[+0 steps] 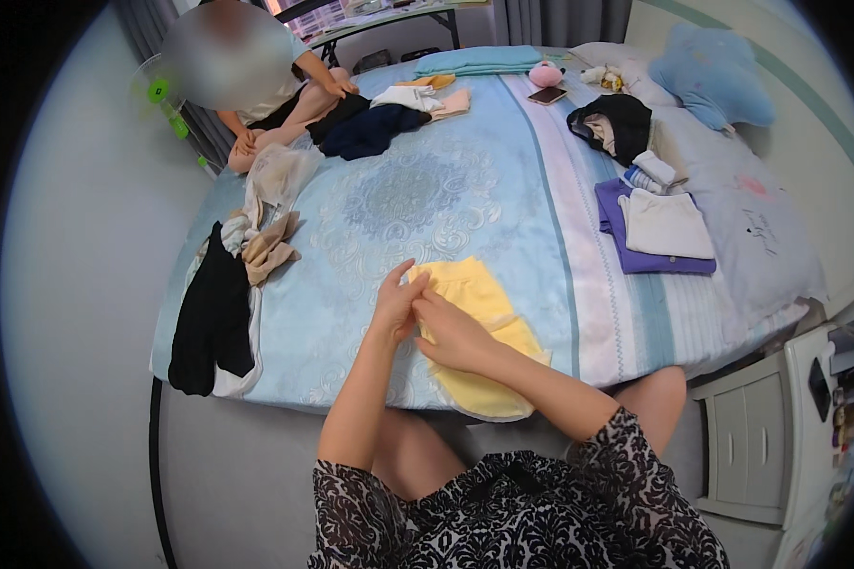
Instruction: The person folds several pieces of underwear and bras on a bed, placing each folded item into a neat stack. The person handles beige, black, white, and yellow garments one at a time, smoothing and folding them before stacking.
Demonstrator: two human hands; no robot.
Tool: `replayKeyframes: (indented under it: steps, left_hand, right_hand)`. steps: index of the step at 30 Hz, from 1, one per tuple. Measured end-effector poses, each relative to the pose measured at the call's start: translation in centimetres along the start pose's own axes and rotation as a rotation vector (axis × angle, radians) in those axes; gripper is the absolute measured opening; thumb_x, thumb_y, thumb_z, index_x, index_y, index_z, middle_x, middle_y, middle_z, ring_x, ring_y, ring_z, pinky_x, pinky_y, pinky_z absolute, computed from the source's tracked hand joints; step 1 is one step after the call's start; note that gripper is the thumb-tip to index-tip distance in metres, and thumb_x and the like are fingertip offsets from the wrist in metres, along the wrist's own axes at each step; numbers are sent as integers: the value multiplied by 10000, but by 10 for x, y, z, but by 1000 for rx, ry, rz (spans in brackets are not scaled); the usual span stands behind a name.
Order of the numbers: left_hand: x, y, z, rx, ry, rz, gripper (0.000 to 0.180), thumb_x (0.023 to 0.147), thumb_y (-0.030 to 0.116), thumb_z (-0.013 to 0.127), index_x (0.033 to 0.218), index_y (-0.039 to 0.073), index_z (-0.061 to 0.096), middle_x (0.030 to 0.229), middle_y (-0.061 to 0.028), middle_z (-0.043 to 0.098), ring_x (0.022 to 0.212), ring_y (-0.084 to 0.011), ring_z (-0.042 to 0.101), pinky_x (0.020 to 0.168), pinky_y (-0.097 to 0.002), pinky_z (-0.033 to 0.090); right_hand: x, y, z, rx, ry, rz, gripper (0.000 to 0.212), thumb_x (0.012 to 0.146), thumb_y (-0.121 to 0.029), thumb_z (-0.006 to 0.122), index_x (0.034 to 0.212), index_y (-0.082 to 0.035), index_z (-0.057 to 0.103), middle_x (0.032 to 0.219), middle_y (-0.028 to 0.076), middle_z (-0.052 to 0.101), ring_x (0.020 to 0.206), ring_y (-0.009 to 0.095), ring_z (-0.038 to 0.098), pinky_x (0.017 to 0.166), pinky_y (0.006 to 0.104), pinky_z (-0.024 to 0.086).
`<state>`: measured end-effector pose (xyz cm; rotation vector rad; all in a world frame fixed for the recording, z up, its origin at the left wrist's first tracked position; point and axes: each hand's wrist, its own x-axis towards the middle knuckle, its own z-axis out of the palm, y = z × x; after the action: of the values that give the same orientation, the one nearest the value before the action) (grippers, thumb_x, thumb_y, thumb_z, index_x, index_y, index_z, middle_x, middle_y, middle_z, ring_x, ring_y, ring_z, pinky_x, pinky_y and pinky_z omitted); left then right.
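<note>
A pair of yellow shorts (pixel 503 334) with a gathered waistband lies folded on the near edge of the bed. At its left edge, by the waistband corner, my left hand (pixel 397 302) is closed on the cloth, with one finger pointing up. My right hand (pixel 454 334) reaches across the shorts from the right, and its fingers meet my left hand at the same edge. That hand also looks closed on the cloth, though its fingertips are partly hidden.
The bed (pixel 351 341) fills the middle. Black clothing (pixel 209 327) lies left, beside tan cloth (pixel 270 248). Folded white (pixel 669 225) and purple garments (pixel 647 259) lie right, near a pillow (pixel 759 228). A person (pixel 275 104) sits at the far left beside dark clothes (pixel 370 131). A cabinet (pixel 748 441) stands near right.
</note>
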<state>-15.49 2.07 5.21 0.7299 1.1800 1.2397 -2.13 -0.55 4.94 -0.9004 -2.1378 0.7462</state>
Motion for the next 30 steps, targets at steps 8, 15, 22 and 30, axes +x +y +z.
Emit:
replayKeyframes:
  steps: [8,15,22,30]
  left_hand:
    - [-51,104,58,241,-563,332,547,847,-54,553,1359,41,386,962,-67,653,831,-99,622,731,-229,507]
    - [-119,192,74,535,-505,744,481,841,-90,522,1298,43,454,955,-52,645,871,-85,608,779,-216,484]
    - [-142,182,58,524,-429,794,455,847,-53,569,1285,4,462,1016,-52,630,917,-78,598,811,-209,475]
    - [-73,164,59,554,-341,488,408,850,40,605,1246,38,507,832,-48,662,730,-91,624,603,-230,503]
  right_hand:
    - [12,25,-151,756,-16,258,473,738,-94,740,1164,-16,550,1179,117,584,1079,188,559,921,320,451]
    - [27,-79,-225,585,0,-34,316,710,-31,755,1000,10,638,907,39,673,812,101,621,760,254,499]
    - [10,-109,-226,504,14,-85,203,766,-97,735,939,-11,672,811,7,665,750,50,572,688,226,465]
    - [36,-50,-227,442,-85,136,264,829,-207,694,968,16,671,826,-10,642,735,57,553,671,228,454]
